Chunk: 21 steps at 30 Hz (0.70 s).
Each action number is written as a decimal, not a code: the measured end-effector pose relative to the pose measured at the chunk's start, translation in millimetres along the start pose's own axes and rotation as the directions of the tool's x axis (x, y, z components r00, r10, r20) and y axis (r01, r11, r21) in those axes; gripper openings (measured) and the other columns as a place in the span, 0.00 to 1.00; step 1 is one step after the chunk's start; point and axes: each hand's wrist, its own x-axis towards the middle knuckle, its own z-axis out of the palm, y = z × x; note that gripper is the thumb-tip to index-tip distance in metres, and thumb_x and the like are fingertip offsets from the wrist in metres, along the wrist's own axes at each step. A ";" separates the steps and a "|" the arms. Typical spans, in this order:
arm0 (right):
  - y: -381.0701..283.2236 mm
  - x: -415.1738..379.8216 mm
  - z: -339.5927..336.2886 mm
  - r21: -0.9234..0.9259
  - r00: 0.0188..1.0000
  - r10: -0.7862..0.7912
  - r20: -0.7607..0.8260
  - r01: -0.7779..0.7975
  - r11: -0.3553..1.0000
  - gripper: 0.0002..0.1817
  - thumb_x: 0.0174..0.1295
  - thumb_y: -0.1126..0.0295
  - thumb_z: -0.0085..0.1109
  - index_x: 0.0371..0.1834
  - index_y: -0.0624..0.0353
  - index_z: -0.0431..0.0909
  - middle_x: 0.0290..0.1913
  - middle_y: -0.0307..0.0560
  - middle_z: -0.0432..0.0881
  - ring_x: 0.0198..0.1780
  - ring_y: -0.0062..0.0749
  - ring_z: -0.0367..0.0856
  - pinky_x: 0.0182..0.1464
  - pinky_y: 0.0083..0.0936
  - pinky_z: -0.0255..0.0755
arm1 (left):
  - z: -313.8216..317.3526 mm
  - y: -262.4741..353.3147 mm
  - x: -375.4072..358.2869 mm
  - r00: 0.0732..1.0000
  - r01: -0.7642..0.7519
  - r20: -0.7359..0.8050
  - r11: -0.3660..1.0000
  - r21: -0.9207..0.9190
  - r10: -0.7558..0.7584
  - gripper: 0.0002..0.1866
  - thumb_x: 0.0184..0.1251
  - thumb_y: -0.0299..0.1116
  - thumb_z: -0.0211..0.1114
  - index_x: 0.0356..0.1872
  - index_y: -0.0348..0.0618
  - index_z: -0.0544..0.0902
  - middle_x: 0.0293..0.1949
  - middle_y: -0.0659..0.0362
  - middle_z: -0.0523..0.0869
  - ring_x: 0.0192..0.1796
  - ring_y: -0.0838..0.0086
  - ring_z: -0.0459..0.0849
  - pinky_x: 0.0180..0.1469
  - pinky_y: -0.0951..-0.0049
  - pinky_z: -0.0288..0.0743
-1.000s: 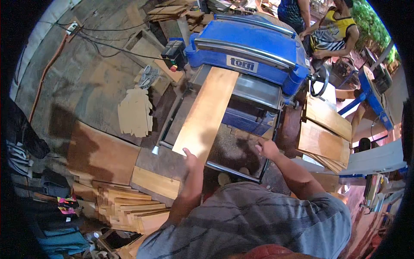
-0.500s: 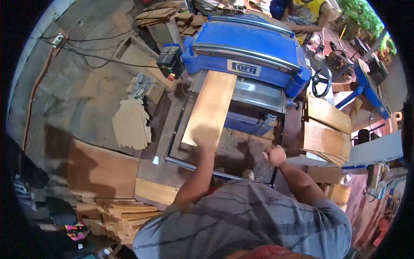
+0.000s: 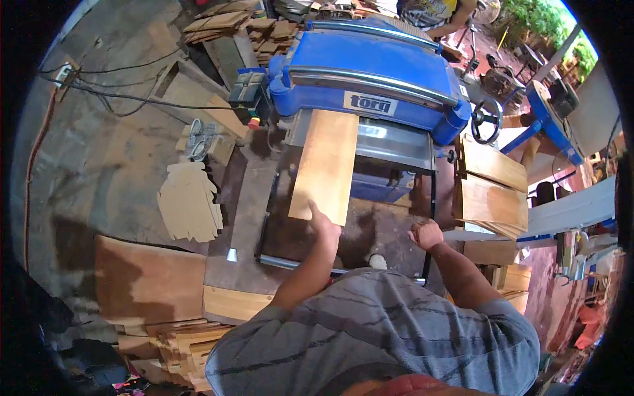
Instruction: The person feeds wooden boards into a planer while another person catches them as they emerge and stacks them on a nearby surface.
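Note:
A long, light wooden board (image 3: 327, 165) lies on the metal bed of the blue planer (image 3: 370, 56), its far end at the machine's opening under the label. My left hand (image 3: 323, 221) grips the near end of the board, thumb on top and the other fingers hidden beneath. To the right, my right hand (image 3: 426, 234) is closed beside the black side rail of the frame; whether anything is inside it is hidden. A handwheel (image 3: 487, 122) sits at the planer's right side.
Stacked boards (image 3: 492, 198) stand right of the planer. A switch box (image 3: 249, 92) with cables is at its left. Cardboard-like sheets (image 3: 190, 201) and a wood panel (image 3: 150, 280) lie on the left floor. Another person's arm (image 3: 456, 20) shows behind the machine.
The view has shifted slightly. My left hand has moved from over the board's near part to its near edge, with the thumb now on top. My right hand remains closed near the rail.

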 end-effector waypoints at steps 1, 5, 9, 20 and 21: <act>0.0 0.8 -0.2 -0.028 1.000 -0.013 -0.005 0.013 1.000 0.16 0.62 0.52 0.54 0.31 0.53 0.82 0.31 0.49 0.84 0.39 0.44 0.82 0.48 0.39 0.71 | 2.0 0.0 3.1 1.000 -0.009 -0.025 1.000 0.027 0.009 0.35 0.72 0.56 0.53 0.63 0.30 0.67 0.61 0.49 0.76 0.60 0.58 0.78 0.61 0.60 0.73; -4.0 1.3 -8.8 -0.028 1.000 -0.009 0.002 0.009 1.000 0.17 0.62 0.52 0.53 0.30 0.53 0.82 0.30 0.48 0.84 0.40 0.43 0.82 0.48 0.38 0.72 | 13.0 2.3 7.8 0.999 -0.024 -0.045 0.998 0.052 0.026 0.35 0.72 0.55 0.55 0.63 0.30 0.68 0.61 0.50 0.76 0.59 0.58 0.78 0.61 0.60 0.73; -11.2 -1.1 -19.4 -0.031 0.995 0.066 0.076 -0.064 0.997 0.17 0.62 0.53 0.53 0.29 0.54 0.82 0.30 0.49 0.84 0.39 0.43 0.82 0.48 0.37 0.72 | 23.4 3.1 13.4 0.999 -0.016 -0.035 0.998 0.065 0.018 0.34 0.72 0.55 0.54 0.63 0.31 0.68 0.62 0.50 0.76 0.60 0.59 0.78 0.63 0.60 0.71; -3.1 2.4 -10.1 0.007 0.999 -0.021 -0.046 0.021 1.000 0.17 0.63 0.53 0.52 0.29 0.55 0.81 0.29 0.49 0.84 0.38 0.43 0.83 0.49 0.35 0.71 | 5.8 57.4 36.7 0.875 0.448 -0.163 0.635 0.630 -0.455 0.35 0.66 0.61 0.58 0.56 0.35 0.75 0.56 0.49 0.80 0.52 0.60 0.82 0.54 0.61 0.75; -4.1 1.4 -12.0 -0.017 1.000 -0.017 -0.012 0.017 1.000 0.17 0.63 0.53 0.52 0.29 0.55 0.80 0.28 0.48 0.84 0.38 0.42 0.83 0.49 0.35 0.71 | 0.2 69.5 48.1 0.789 0.202 -0.007 0.248 0.947 -0.615 0.32 0.64 0.59 0.61 0.50 0.36 0.78 0.52 0.50 0.82 0.50 0.61 0.83 0.51 0.61 0.76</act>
